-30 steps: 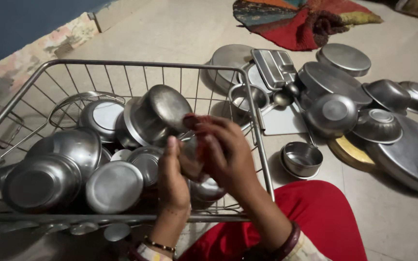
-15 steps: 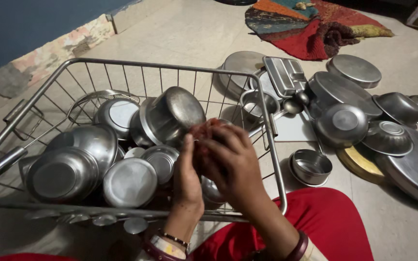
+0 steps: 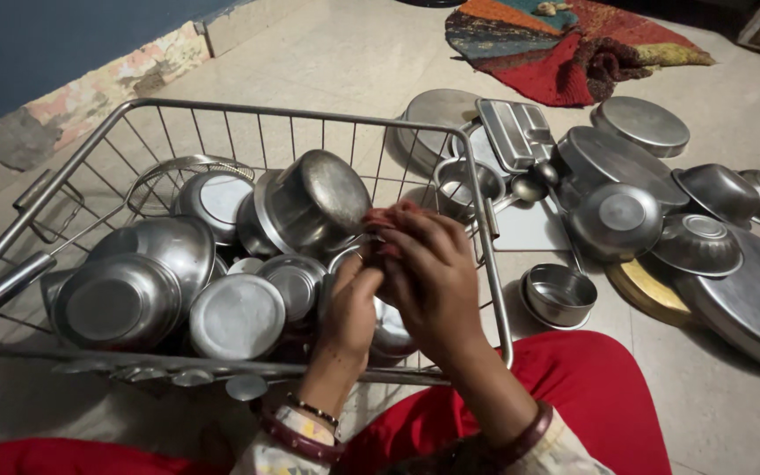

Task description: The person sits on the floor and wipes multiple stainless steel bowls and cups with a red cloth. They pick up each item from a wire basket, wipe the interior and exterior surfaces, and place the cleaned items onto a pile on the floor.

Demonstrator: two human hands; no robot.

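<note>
My left hand (image 3: 349, 308) and my right hand (image 3: 428, 277) are pressed together over the right end of a wire basket (image 3: 222, 110). The left hand's fingers curl around a small steel vessel (image 3: 386, 327), which is mostly hidden between the palms. A red cloth (image 3: 387, 216) shows above the fingers of the right hand, which closes over it against the vessel. Just left of the hands an upturned steel pot (image 3: 310, 207) leans in the basket, among steel bowls (image 3: 116, 303) and a flat lid (image 3: 235, 315).
On the floor to the right lie a small steel bowl (image 3: 559, 295), a compartment tray (image 3: 516, 132), round plates (image 3: 644, 125), upturned bowls (image 3: 617, 220) and a large plate (image 3: 749, 299). A colourful rug (image 3: 573, 44) lies at the back. My red-clad knee (image 3: 573, 387) is below.
Both hands have dropped slightly toward the basket. The left hand's fingers, upright before, now curl around the vessel, and the right hand has turned over it with the cloth.
</note>
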